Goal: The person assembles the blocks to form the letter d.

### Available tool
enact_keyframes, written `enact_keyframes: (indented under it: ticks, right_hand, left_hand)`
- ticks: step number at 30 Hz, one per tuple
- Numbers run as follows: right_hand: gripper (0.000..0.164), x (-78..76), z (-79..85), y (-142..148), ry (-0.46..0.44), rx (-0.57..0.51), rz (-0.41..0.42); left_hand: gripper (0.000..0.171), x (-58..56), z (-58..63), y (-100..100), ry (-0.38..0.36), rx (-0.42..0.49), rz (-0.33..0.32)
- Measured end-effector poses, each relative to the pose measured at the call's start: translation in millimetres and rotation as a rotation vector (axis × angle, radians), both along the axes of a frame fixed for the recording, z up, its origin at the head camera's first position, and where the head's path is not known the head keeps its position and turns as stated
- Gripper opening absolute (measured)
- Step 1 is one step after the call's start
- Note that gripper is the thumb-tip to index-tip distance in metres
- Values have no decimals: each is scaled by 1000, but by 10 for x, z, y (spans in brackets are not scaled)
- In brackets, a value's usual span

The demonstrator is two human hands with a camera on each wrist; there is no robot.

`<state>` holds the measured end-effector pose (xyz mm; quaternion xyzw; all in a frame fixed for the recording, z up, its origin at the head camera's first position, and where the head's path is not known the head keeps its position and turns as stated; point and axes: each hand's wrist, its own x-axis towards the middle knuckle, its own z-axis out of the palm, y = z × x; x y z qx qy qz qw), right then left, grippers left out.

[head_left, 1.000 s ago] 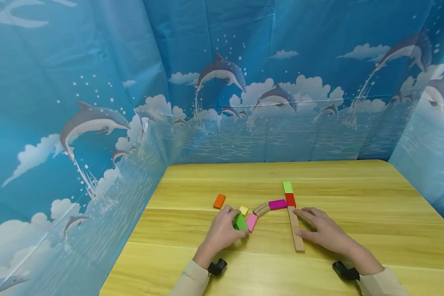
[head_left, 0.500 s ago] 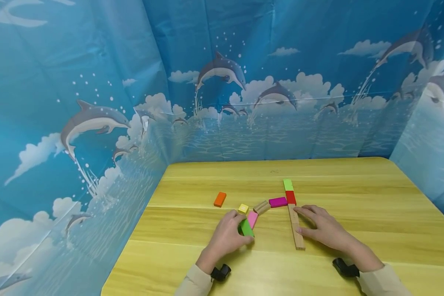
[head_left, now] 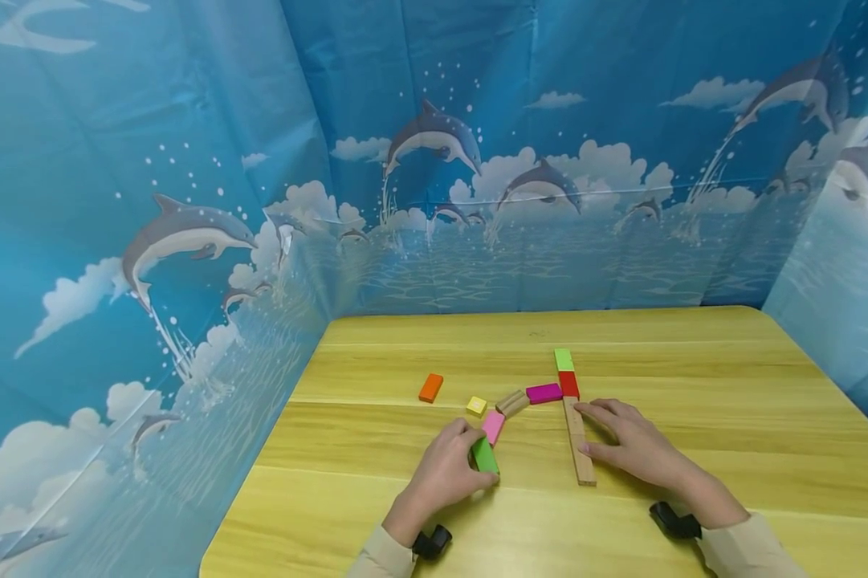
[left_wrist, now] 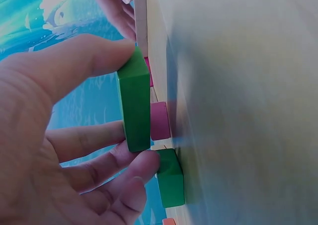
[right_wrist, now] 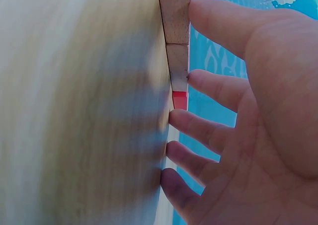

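Note:
My left hand [head_left: 444, 470] pinches a green block [left_wrist: 136, 106] between thumb and fingers, slightly raised off the table. Just beyond it lies a pink block [head_left: 493, 427], followed by a plain wooden piece [head_left: 513, 403] and a magenta block [head_left: 544, 393] in a bent line. A second green block [left_wrist: 170, 180] stands beside my little finger in the left wrist view; the hand hides it from the head view. With spread fingers, my right hand [head_left: 636, 445] touches the side of a straight row of plain wooden blocks [head_left: 578, 441], which continues into a red block [head_left: 568, 384] and a light green one [head_left: 563, 360].
A yellow block [head_left: 476, 406] sits just left of the bent line. Farther left lies an orange block [head_left: 430, 388]. The wooden table [head_left: 665, 345] is bordered at the back and left by a blue dolphin-print curtain [head_left: 434, 257].
My left hand has drawn the green block toward me and slightly right, away from the yellow block and along the pink one. The right hand stays against the wooden row.

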<state>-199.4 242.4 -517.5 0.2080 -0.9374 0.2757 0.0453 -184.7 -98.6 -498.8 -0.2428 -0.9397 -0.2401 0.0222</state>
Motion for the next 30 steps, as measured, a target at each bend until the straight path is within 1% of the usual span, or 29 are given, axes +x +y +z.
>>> enact_keyframes:
  ticks: [6,12,17,20,23,30]
  right_hand:
    - [71,-8,-3,4,2,4,-5]
    - [71,-11,-7,3,-2,6,-8]
    - [71,1,6,-6,-9,7,-7]
    - [71,7,21,-16,-9,0,-2]
    - [70,5,33,-18,-5,-6,4]
    - [70,1,25,-17,-1,2,1]
  left_hand:
    - [65,3,-23,7,-14,-15,-8]
    - [66,20,-34,18,22,-47,-22]
    - [57,22,-23,9,24,-50,-33]
    - [49,20,-16,13,19,-47,-28]
    - [46,20,-15,30,17,-35,-18]
    - [46,25,-26,64,-15,3,17]
